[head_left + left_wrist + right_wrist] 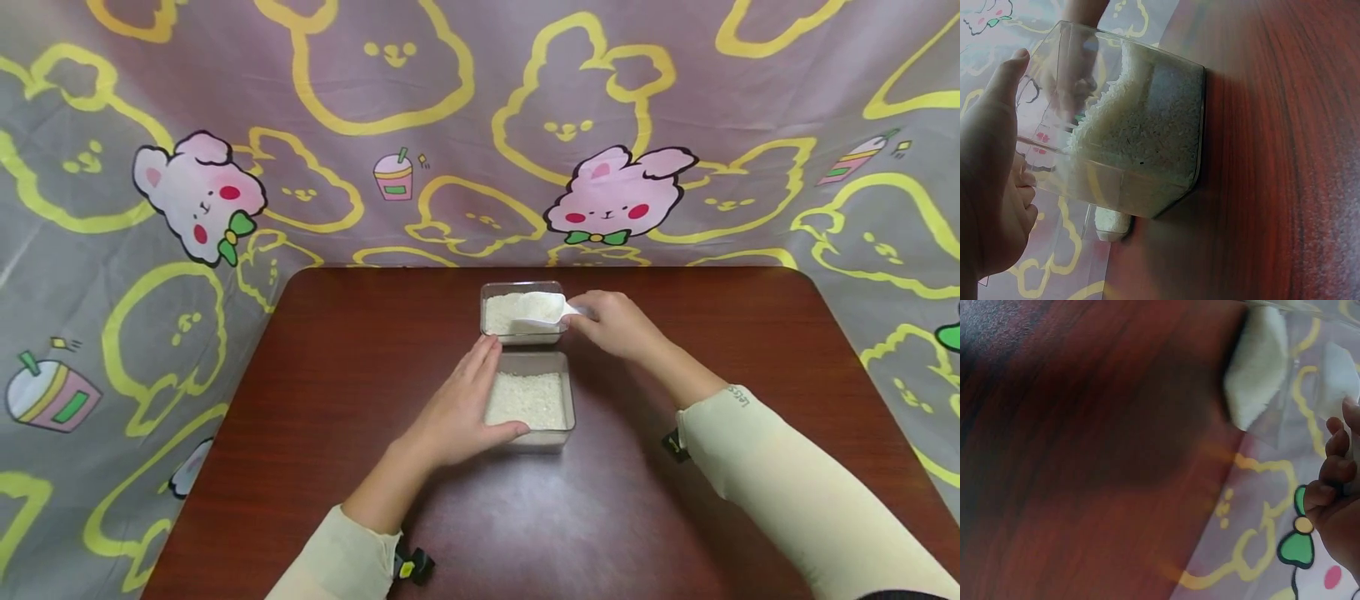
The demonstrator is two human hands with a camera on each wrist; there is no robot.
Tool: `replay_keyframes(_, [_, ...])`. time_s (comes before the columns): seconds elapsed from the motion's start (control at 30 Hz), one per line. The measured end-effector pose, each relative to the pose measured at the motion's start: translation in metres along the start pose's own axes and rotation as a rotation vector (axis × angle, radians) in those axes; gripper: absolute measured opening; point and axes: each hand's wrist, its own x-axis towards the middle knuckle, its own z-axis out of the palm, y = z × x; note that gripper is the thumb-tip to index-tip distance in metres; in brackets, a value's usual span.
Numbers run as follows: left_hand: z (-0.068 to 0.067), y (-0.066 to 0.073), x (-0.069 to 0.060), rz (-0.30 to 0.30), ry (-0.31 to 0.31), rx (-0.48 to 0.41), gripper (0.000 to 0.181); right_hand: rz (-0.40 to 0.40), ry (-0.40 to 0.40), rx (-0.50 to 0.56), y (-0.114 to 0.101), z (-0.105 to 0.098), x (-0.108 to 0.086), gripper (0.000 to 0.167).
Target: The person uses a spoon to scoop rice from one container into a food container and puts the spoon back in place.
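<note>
Two clear rectangular containers of white rice stand one behind the other. At the near container [568, 400], my left hand [461, 408] rests along the left side, fingers extended toward the far corner and thumb lying over the front rim. Through its wall in the left wrist view, the rice [1147, 119] slopes. My right hand [611, 321] grips the handle of a white scoop [543, 310], whose bowl is over the far container [521, 288]. In the right wrist view the scoop [1338, 378] is tilted and partly cut off; how much rice it carries I cannot tell.
Both containers stand on a dark reddish-brown wooden table [360, 375], the far one close to its back edge. A patterned cloth [465, 75] with cartoon rabbits hangs behind and along both sides.
</note>
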Motion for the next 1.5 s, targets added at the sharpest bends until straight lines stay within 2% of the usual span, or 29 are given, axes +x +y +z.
replay_keyframes(0.17, [0.002,0.002,-0.001,0.008,0.004,-0.012,0.109,0.011,0.0,-0.08,0.001,0.011,0.003,0.028])
replay_keyframes(0.4, [0.002,0.002,-0.003,0.016,0.017,0.005,0.109,-0.001,-0.007,-0.173,-0.005,0.013,0.006,0.034])
replay_keyframes(0.57, [0.002,0.002,-0.002,0.026,0.023,0.017,0.11,-0.007,-0.037,-0.275,-0.011,0.009,0.008,0.034])
replay_keyframes(0.8, [0.002,0.001,-0.002,0.026,0.022,0.006,0.11,-0.007,-0.042,-0.399,-0.019,-0.001,0.009,0.024])
replay_keyframes(0.93, [0.002,0.001,-0.003,0.022,0.023,0.006,0.11,-0.085,-0.008,-0.513,-0.022,-0.005,0.01,0.02])
replay_keyframes(1.13, [0.001,0.0,-0.003,0.018,0.019,-0.001,0.11,-0.269,0.086,-0.721,-0.031,-0.009,0.01,0.003])
replay_keyframes(1.3, [0.001,-0.001,-0.002,0.014,0.012,-0.001,0.111,-0.386,0.149,-0.843,-0.034,-0.01,0.01,0.01])
replay_keyframes(1.5, [0.002,-0.001,-0.001,0.022,0.02,-0.005,0.11,-0.435,0.188,-0.916,-0.036,-0.014,0.01,0.015])
